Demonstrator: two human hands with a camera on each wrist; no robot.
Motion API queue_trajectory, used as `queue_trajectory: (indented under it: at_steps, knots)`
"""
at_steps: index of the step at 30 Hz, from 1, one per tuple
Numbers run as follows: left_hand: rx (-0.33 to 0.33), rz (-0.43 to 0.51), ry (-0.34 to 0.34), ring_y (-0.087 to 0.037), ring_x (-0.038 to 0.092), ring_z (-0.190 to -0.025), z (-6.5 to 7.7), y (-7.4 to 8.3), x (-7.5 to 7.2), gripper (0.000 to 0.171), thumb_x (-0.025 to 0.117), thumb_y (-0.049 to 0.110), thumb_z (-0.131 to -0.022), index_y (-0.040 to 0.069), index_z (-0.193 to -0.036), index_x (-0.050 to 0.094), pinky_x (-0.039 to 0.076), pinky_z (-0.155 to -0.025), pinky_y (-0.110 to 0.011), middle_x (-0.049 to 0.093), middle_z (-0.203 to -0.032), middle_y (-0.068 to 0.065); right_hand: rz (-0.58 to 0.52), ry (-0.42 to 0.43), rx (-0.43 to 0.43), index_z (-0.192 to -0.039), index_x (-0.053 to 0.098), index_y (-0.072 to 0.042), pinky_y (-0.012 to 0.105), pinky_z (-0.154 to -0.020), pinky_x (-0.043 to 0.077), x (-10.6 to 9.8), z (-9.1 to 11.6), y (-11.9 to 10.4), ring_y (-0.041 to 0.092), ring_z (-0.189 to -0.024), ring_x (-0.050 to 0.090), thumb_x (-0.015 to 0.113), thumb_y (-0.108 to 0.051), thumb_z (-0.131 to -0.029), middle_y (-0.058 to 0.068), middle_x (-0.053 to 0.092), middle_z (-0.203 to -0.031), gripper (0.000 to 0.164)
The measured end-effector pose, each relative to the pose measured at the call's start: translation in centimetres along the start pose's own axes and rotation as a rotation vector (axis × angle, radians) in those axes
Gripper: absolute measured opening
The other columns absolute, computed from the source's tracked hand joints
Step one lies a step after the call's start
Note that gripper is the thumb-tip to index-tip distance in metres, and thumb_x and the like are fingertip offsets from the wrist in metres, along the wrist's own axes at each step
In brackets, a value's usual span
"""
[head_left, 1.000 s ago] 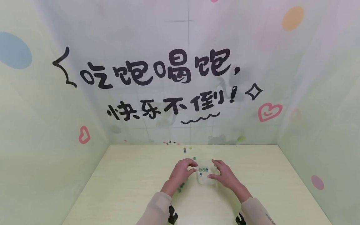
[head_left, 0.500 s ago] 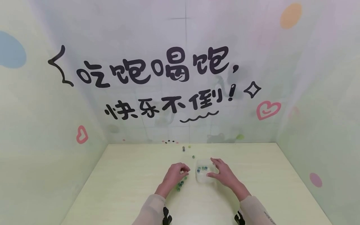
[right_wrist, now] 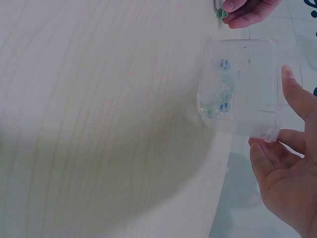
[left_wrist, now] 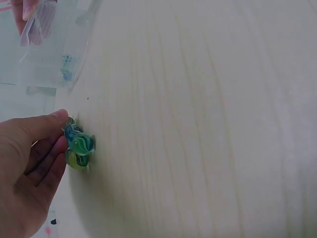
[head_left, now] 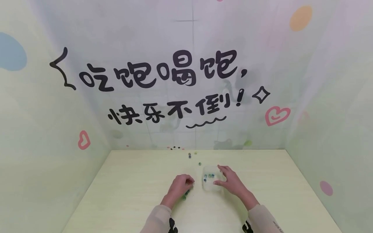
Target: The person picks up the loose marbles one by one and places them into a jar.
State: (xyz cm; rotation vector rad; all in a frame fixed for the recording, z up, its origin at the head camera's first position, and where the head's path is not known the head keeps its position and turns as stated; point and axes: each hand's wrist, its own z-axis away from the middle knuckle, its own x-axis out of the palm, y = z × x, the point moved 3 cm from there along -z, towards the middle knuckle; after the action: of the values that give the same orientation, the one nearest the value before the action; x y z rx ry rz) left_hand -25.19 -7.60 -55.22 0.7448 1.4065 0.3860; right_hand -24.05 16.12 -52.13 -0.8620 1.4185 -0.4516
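My left hand (head_left: 178, 187) is low over the table, thumb and fingertips closed around a marble at the end of a small cluster of green and blue glass marbles (left_wrist: 79, 145). Part of that cluster hides behind the hand in the head view. To its right stands a clear plastic box (head_left: 208, 187), with several marbles (right_wrist: 226, 94) lying on its bottom. My right hand (head_left: 233, 183) holds this box from the right, thumb on the near side and fingers at the far side.
Farther back on the pale wooden table (head_left: 140, 174) lie a single green marble (head_left: 199, 164) and a few more marbles (head_left: 189, 156) near the back wall. Printed cloth walls (head_left: 326, 129) enclose the table at the back and both sides.
My left hand has moved from beside the box leftward and toward me, down to the marble cluster. The marbles inside the box have rolled slightly. My right hand stays at the box.
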Motion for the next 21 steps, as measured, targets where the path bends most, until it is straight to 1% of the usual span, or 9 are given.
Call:
queue_trajectory:
  at_steps: [5,11,18,21]
  knots:
    - [-0.008,0.008,0.003,-0.008,0.058,-0.075,-0.03,-0.05,-0.07,0.011,0.076,0.002,-0.084,0.010,-0.092,0.074,0.051,-0.066,-0.023,0.069,-0.084,0.001,-0.012,-0.013,0.011,-0.146,0.042,0.007,0.053,-0.103,0.051,-0.07,0.04,-0.09,0.050,-0.128,0.051,0.079,-0.021,-0.085,0.026,0.048,-0.142,0.077]
    - [-0.011,0.004,0.009,-0.008,0.057,-0.073,-0.10,-0.25,0.11,0.010,0.075,0.002,-0.085,0.009,-0.092,0.074,0.051,-0.064,-0.022,0.069,-0.082,0.001,-0.001,-0.011,0.018,-0.146,0.042,0.006,0.052,-0.103,0.051,0.01,0.04,0.02,0.049,-0.129,0.051,0.079,-0.023,-0.085,0.026,0.047,-0.142,0.077]
    - [-0.025,0.023,0.005,-0.007,0.057,-0.073,-0.14,-0.33,0.11,0.010,0.075,0.003,-0.085,0.010,-0.092,0.074,0.051,-0.065,-0.021,0.068,-0.083,0.002,-0.013,-0.002,0.018,-0.146,0.042,0.006,0.052,-0.103,0.050,0.04,-0.03,0.07,0.049,-0.129,0.051,0.079,-0.022,-0.085,0.026,0.048,-0.142,0.076]
    - [-0.020,0.029,0.004,-0.008,0.056,-0.073,-0.09,-0.32,0.11,0.011,0.075,0.002,-0.085,0.010,-0.093,0.074,0.051,-0.065,-0.022,0.068,-0.083,0.002,-0.003,-0.001,0.012,-0.145,0.043,0.007,0.051,-0.103,0.051,0.09,-0.02,0.12,0.048,-0.129,0.052,0.079,-0.022,-0.085,0.026,0.048,-0.142,0.076]
